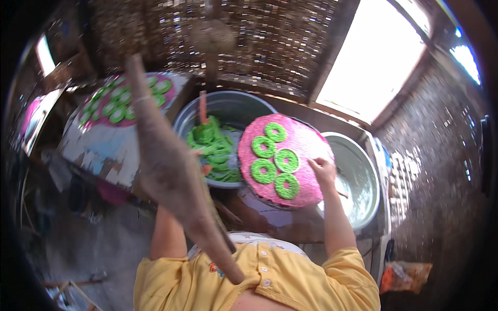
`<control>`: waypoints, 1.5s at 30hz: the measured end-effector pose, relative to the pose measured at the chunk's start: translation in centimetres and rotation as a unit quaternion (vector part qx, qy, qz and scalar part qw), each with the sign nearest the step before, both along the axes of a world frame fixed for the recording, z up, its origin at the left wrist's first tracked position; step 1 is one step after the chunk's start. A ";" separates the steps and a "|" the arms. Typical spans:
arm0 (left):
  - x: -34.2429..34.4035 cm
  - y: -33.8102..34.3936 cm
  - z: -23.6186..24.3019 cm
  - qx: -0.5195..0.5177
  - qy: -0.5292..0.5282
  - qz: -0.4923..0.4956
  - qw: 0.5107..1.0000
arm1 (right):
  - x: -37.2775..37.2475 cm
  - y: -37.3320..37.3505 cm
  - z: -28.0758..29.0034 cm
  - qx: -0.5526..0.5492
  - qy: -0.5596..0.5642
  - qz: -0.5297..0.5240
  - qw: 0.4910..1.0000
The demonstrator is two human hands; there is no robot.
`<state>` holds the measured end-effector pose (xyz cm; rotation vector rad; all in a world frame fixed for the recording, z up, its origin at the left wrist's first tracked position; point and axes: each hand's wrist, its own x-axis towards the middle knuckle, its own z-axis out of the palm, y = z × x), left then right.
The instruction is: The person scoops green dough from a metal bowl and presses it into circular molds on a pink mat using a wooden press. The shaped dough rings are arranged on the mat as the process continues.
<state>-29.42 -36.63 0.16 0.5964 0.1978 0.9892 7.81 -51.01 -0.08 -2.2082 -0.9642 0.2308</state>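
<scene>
My left hand (206,169) reaches into the grey basin (249,101) beside a mass of bright green dough strands (218,150). A wooden piece in front hides most of that hand, so only some fingertips show. My right hand (324,170) rests over the right side of a round pink sheet (306,142), its fingers drawn together. Whether something small is pinched there I cannot make out. On the sheet lie several green rings (263,171) with holes in the middle. An orange-red stick (203,107) stands upright in the dough.
The large wooden piece (166,155) crosses the view close up. A pale basin (365,171) with a whitish inside stands right of the sheet. More green rings (118,96) lie on another pink sheet at the left table (98,150). Woven walls and a bright window (373,57) lie beyond.
</scene>
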 end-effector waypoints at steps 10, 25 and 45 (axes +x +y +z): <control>2.9 -0.9 3.5 0.037 0.018 0.016 0.999 | 3.0 2.3 -3.1 -0.130 0.021 -0.054 0.990; 4.0 0.7 3.4 0.023 -0.013 0.012 1.000 | 2.7 4.8 -3.6 -0.172 -0.029 -0.020 0.985; 3.5 1.8 2.0 -0.011 0.021 -0.040 0.999 | 4.9 -1.0 -0.7 -0.140 -0.179 0.011 0.974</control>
